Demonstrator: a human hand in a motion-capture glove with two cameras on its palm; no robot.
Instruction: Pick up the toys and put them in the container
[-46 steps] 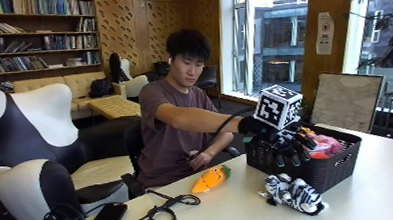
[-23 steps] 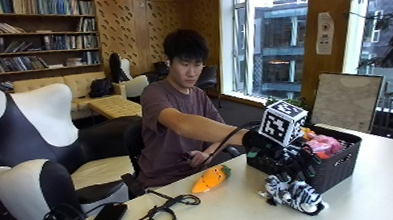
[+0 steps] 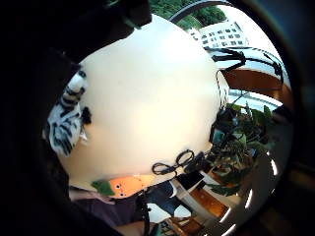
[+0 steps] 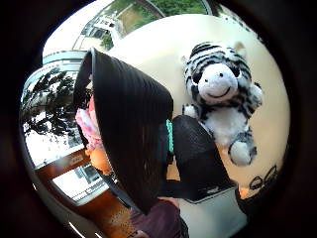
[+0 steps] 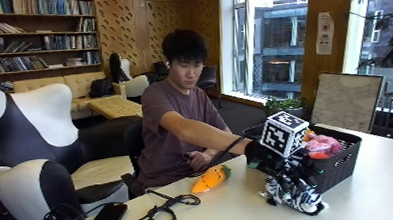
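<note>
In the outside view my gloved right hand hangs just above a black-and-white striped zebra plush, which lies on the table in front of the black basket. The fingers point down at the plush and hold nothing. In the thumb side palm view the zebra plush lies free on the table beside the basket wall. A pink toy and something orange lie inside the basket. An orange carrot toy lies near the table edge, by the person's bare left hand.
Tangled black cables and a dark phone lie at the table's near-left corner. A leaning board stands behind the basket. White and black chairs stand left of the table.
My gloved hand has come away from the basket and dropped in front of it, down to the zebra plush. The toys on the table have not moved.
</note>
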